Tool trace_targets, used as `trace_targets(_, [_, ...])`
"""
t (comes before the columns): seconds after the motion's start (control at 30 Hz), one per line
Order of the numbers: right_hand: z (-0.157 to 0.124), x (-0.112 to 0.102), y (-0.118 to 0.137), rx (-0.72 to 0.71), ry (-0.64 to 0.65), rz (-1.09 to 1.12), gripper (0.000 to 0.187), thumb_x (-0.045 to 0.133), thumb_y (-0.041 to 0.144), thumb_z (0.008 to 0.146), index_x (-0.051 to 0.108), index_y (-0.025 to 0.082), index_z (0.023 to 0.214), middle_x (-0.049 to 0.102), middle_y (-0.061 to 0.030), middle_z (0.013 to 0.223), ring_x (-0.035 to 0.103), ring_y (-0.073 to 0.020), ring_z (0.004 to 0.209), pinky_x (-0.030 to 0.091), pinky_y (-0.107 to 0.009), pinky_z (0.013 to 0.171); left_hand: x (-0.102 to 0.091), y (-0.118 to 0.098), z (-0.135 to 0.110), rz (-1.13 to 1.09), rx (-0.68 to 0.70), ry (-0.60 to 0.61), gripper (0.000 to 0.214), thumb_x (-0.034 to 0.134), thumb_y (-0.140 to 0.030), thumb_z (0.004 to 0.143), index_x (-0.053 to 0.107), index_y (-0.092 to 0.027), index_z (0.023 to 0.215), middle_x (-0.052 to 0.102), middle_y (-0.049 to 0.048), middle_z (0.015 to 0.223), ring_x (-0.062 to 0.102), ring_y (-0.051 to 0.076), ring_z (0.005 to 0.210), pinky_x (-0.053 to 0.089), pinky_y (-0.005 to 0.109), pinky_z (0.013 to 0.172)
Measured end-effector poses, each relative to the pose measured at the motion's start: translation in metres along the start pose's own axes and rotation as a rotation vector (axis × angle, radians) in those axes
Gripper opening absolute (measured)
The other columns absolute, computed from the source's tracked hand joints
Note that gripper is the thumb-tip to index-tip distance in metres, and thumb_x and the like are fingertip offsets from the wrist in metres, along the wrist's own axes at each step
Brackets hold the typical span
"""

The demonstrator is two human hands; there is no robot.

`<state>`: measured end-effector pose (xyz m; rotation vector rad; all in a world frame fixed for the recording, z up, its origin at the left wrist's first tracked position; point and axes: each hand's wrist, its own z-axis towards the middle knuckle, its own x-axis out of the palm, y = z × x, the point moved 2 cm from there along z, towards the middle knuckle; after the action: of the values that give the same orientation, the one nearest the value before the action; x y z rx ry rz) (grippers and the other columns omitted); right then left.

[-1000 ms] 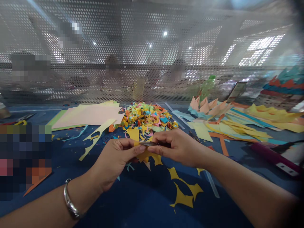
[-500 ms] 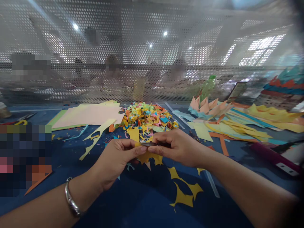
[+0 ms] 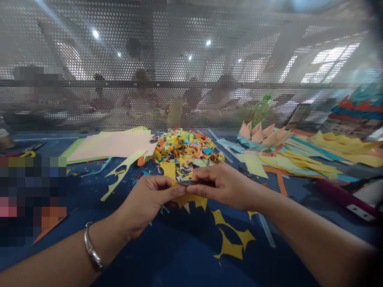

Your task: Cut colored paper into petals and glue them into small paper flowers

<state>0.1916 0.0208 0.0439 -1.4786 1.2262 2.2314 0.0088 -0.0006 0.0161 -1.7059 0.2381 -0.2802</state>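
My left hand (image 3: 155, 193) pinches a small yellow piece of paper (image 3: 174, 183) between thumb and fingertips; most of the paper is hidden. My right hand (image 3: 220, 185) grips a thin grey metal tool (image 3: 189, 183), its tip meeting the paper. What kind of tool it is does not show clearly. Just below the fingers lies a cut yellow paper scrap (image 3: 196, 200). Behind both hands rises a heap of small coloured paper pieces (image 3: 185, 147). Nearer to me, to the right, is another yellow cut-out scrap (image 3: 231, 243).
A stack of pale paper sheets (image 3: 110, 145) lies left of the heap, scissors (image 3: 28, 153) farther left. Pink and blue folded paper points (image 3: 260, 133), yellow strips (image 3: 308, 162) and a purple glue gun (image 3: 344, 199) are on the right. A perforated metal screen (image 3: 191, 67) closes off the back.
Both hands stay in nearly the same place. A little more of the grey tool's tip shows between the fingers now.
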Motion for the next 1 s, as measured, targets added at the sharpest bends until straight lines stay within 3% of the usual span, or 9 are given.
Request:
trace_targets(0.27, [0.0006,0.0007,0.0,-0.011,0.014,0.004,0.037,0.049,0.044,0.09,0.044,0.019,0.063,0.037,0.0059,0.057,0.035,-0.0085,0.052,0.026,-0.023,0.048,0.0012,-0.0015,-0.0017,-0.013,-0.02,0.013,0.018,0.077,-0.032,0.068,0.072,-0.015,0.067,0.065,0.0007,0.067,0.054,0.009,0.062,0.044,0.017,0.056])
trace_targets(0.47, [0.0008,0.0003,-0.002,-0.014,0.01,-0.007,0.036,0.048,0.044,0.09,0.047,0.018,0.065,0.041,0.0045,0.059,0.037,-0.0089,0.052,0.027,-0.024,0.049,-0.002,-0.0011,-0.0022,-0.094,-0.088,0.007,0.018,0.079,-0.031,0.067,0.072,-0.015,0.071,0.069,0.0034,0.077,0.063,0.012,0.069,0.049,0.02,0.065])
trace_targets(1.0, [-0.0003,-0.0019,-0.0005,0.014,0.014,-0.012,0.033,0.048,0.043,0.09,0.05,0.019,0.068,0.041,0.0043,0.059,0.038,-0.0098,0.053,0.028,-0.025,0.05,-0.0007,0.0,-0.0021,-0.102,-0.048,0.002,0.015,0.078,-0.029,0.068,0.073,-0.015,0.073,0.072,0.0047,0.078,0.063,0.013,0.07,0.048,0.023,0.07])
